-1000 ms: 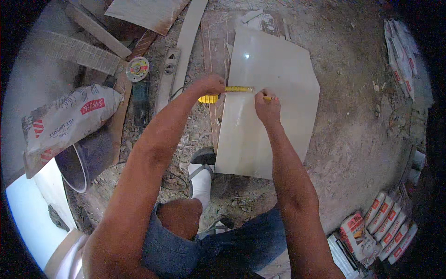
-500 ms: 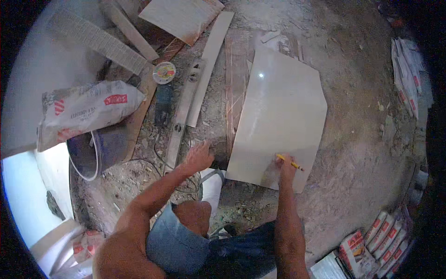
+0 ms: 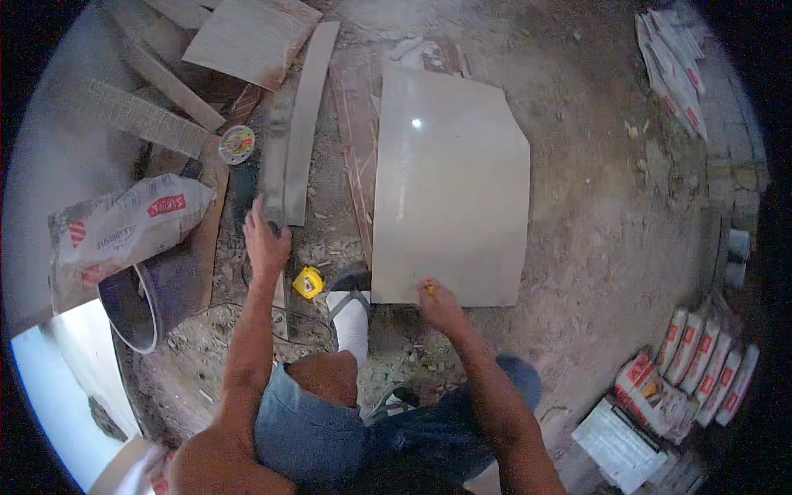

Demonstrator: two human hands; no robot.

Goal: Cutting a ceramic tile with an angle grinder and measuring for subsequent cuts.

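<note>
A large beige tile [image 3: 454,190] with angled corners lies flat on the ground in front of me. Over its near edge, my right hand [image 3: 443,307] is closed around a yellow pencil [image 3: 431,289]. My left hand [image 3: 267,247] reaches out to the left with fingers stretched, over a long metal spirit level [image 3: 275,153]; whether it touches the level I cannot tell. On the ground between that hand and my foot sits a yellow tape measure [image 3: 308,282]. Just left of the level is an angle grinder with a round disc [image 3: 237,144], its dark body partly hidden.
A narrow tile strip [image 3: 313,124] lies beside the level, with tile offcuts [image 3: 252,41] farther back. At left, a printed sack [image 3: 128,223] rests by a dark bucket [image 3: 136,305]. Stacked bags [image 3: 693,355] stand at right. A cable [image 3: 223,307] crosses the rubble near my foot [image 3: 351,309].
My left hand has moved left, over the level, and the tape measure now shows on the ground. My right hand, still with the pencil, has come to the tile's near edge. The view has shifted.
</note>
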